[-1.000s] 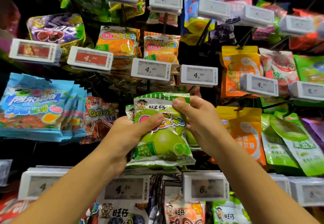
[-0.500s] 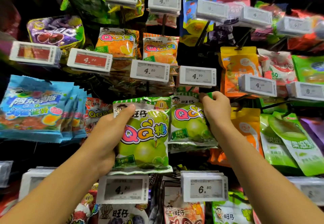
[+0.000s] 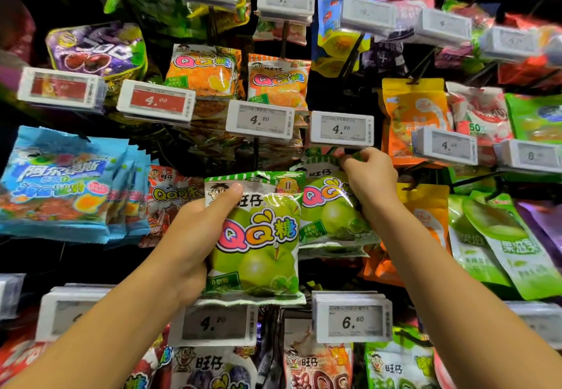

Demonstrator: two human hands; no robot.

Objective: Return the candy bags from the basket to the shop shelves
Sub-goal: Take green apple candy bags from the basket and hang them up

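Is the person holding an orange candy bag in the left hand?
No, the left hand grips a green apple-print candy bag, while the orange candy bags hang on hooks higher up.

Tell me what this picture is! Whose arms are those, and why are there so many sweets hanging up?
There is no machine here. The arms belong to a person who wears a camera on their head, so you see what they see when they look forward and down at their hands.

In front of them is a shop wall full of candy bags hanging on hooks. The little white signs, like this price tag, tell what the sweets cost.

The left hand holds a green apple candy bag in front of the shelf. The right hand reaches higher and pinches the top of a second green apple bag, right under that price tag. It looks as if it is putting that bag onto its hook, but the hook itself is hidden.

Beside them hang blue bags and orange bags.
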